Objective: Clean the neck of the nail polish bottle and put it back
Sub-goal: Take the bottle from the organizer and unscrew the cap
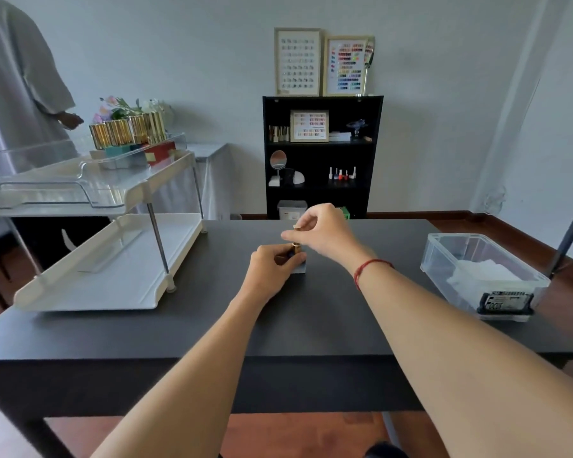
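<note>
Looks like early days: the left hand (272,269) is gripping the nail polish bottle (299,267) standing mid-worktop (311,319), and the right hand (325,233) is pinching its gold cap (296,228). I'm guessing the wiping and the putting back aren't done yet.

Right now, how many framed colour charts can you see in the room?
3. Two stand side by side on top of the black bookcase: a pale chart at left, a brighter chart at right. The third chart stands on its upper shelf.
</note>
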`<state>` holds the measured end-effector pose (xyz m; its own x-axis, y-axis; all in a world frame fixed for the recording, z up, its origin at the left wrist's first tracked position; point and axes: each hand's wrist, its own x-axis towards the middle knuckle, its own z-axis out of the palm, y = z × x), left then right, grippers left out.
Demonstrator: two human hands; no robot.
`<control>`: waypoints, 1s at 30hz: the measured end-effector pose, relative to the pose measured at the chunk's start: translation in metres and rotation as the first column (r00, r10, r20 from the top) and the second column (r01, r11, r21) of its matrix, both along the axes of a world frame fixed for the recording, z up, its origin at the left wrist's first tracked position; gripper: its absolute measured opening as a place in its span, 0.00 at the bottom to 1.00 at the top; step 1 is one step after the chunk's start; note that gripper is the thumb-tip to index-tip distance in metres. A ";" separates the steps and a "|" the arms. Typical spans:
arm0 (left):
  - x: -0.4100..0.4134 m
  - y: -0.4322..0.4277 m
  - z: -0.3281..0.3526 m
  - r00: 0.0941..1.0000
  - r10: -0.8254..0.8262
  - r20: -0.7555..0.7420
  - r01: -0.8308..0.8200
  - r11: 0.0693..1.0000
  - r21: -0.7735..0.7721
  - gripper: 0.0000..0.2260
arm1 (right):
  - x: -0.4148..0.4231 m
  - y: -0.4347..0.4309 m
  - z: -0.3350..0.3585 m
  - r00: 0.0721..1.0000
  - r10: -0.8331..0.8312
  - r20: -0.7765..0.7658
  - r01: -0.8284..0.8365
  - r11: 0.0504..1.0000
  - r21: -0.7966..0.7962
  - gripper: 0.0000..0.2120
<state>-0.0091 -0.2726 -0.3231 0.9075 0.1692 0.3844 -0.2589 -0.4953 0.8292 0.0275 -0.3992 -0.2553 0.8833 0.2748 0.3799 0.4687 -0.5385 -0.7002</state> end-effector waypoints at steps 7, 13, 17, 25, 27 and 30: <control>-0.003 -0.002 0.002 1.000 0.012 0.021 -0.014 0.996 0.083 0.09 | 0.000 0.000 -0.001 0.999 0.027 -0.030 -0.027 0.999 -0.020 0.10; -0.001 0.000 0.003 0.999 -0.032 -0.041 0.035 0.995 0.088 0.10 | 0.003 0.000 0.003 0.997 0.077 0.004 -0.075 0.987 -0.144 0.08; 0.000 0.005 0.008 0.988 -0.088 -0.127 0.094 0.995 0.045 0.12 | 0.006 -0.001 0.005 0.997 0.075 -0.002 -0.074 0.980 -0.182 0.09; 0.003 0.009 0.007 0.981 -0.139 -0.133 0.133 0.990 -0.053 0.06 | 0.009 -0.010 0.002 0.984 0.137 -0.112 -0.147 0.985 -0.087 0.13; 0.004 0.010 0.008 0.978 -0.155 -0.139 0.144 0.986 -0.085 0.07 | 0.011 -0.015 -0.009 0.956 0.118 -0.268 -0.117 0.993 0.022 0.17; 0.007 0.011 0.010 0.976 -0.158 -0.149 0.142 0.983 -0.112 0.09 | 0.011 -0.020 -0.030 0.881 0.118 -0.459 -0.023 0.978 0.208 0.16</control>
<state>-0.0022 -0.2615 -0.3132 0.9730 0.0564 0.2237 -0.1872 -0.3734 0.9086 0.0386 -0.4189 -0.2851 0.9514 0.3074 -0.0196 0.0939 -0.3501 -0.9320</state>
